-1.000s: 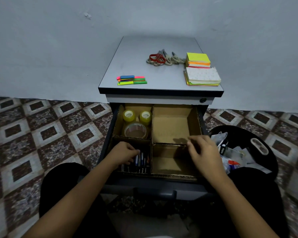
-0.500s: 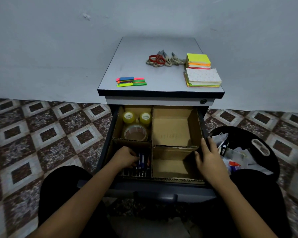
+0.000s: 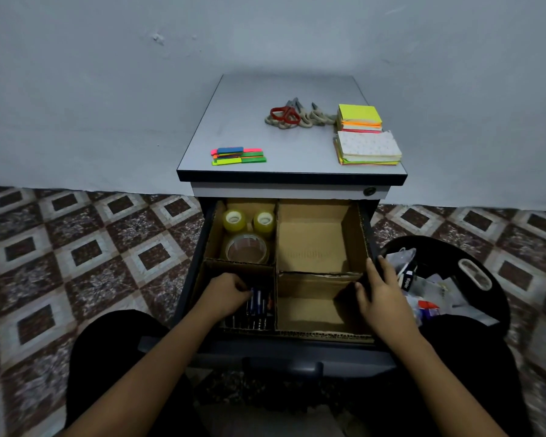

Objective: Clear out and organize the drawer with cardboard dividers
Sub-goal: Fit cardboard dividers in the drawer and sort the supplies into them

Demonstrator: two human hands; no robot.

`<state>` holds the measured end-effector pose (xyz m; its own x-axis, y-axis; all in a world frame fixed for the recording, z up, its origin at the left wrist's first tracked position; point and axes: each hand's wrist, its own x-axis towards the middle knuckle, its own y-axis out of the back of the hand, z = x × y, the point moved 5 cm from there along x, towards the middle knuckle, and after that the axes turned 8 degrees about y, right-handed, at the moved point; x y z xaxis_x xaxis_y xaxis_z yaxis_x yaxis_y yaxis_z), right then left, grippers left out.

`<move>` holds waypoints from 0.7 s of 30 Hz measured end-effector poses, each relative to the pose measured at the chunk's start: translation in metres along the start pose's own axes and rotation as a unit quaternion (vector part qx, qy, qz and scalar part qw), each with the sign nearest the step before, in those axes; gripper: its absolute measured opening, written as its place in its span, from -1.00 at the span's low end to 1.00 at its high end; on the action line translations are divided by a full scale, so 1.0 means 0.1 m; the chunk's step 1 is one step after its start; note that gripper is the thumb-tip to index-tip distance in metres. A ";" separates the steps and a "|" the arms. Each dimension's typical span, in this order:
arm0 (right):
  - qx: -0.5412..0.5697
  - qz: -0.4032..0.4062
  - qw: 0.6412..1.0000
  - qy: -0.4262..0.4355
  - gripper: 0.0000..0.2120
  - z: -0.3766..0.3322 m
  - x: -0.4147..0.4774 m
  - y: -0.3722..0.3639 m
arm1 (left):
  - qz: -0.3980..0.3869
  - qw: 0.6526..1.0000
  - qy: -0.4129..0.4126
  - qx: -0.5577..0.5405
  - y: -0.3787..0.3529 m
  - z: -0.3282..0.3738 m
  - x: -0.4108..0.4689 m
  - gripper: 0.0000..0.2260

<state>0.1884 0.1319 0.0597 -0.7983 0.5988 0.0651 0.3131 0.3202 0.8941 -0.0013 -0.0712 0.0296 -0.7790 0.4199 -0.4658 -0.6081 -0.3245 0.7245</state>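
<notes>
Brown dividers (image 3: 319,274), red scissors (image 3: 284,114), diamond-tiled floor (image 3: 85,253), perhaps blue pens (image 3: 259,302)

Both forearms (image 3: 148,364) bare; blk trousers (image 3: 108,339) on L & R legs

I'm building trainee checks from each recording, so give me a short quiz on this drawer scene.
1. True or false: three tape rolls lie in the back-left compartment of the drawer.
2. The left hand is in the compartment with: A pens; B tape rolls; C nothing.
3. How many compartments hold no items?
Key: 1 true; 2 A; 3 two, both on the right.
</notes>
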 end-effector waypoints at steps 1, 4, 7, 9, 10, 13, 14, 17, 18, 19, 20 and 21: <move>0.008 -0.001 1.000 -0.002 -0.48 0.00 0.00 0.00 | 0.005 1.000 -0.007 0.003 0.03 0.01 -0.02 -0.77; 0.002 0.009 1.000 0.006 -0.49 -0.01 0.00 0.05 | -0.012 0.999 -0.033 0.020 0.13 0.10 -0.11 -0.76; 0.004 0.035 0.999 0.031 -0.50 -0.09 0.08 0.19 | -0.039 0.995 -0.083 0.043 0.33 0.29 -0.24 -0.79; 0.025 0.052 0.997 0.058 -0.52 -0.22 0.19 0.37 | -0.042 0.989 -0.129 0.057 0.54 0.49 -0.34 -0.83; 0.036 0.060 0.995 0.072 -0.53 -0.30 0.28 0.47 | -0.036 0.986 -0.152 0.065 0.65 0.61 -0.38 -0.83; 0.051 0.080 0.989 0.112 -0.57 -0.61 0.58 0.79 | 0.009 0.978 -0.202 0.049 1.02 1.00 -0.42 -0.82; 0.054 0.088 0.987 0.123 -0.58 -0.72 0.70 0.90 | 0.025 0.977 -0.209 0.029 1.14 1.13 -0.39 -0.82; 0.066 0.106 0.981 0.152 -0.63 -0.97 1.10 1.15 | 0.083 0.971 -0.224 -0.003 1.44 1.51 -0.24 -0.87; 0.067 0.105 0.980 0.158 -0.64 -1.04 1.24 1.21 | 0.096 0.968 -0.231 -0.014 1.51 1.64 -0.17 -0.87; 0.067 0.101 0.980 0.160 -0.66 -1.09 1.40 1.26 | 0.103 0.966 -0.235 -0.031 1.59 1.76 -0.09 -0.87; 0.068 0.094 0.980 0.159 -0.67 -1.13 1.56 1.30 | 0.109 0.965 -0.234 -0.048 1.66 1.87 -0.01 -0.87; 0.070 0.086 0.982 0.156 -0.68 -1.17 1.71 1.32 | 0.116 0.964 -0.229 -0.063 1.72 1.96 0.09 -0.86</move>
<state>0.0330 0.1907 0.2406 -0.8390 0.4063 0.3619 0.5076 0.3446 0.7897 -0.0829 0.0428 0.2495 -0.7654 0.6436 -0.0042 -0.4610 -0.5437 0.7013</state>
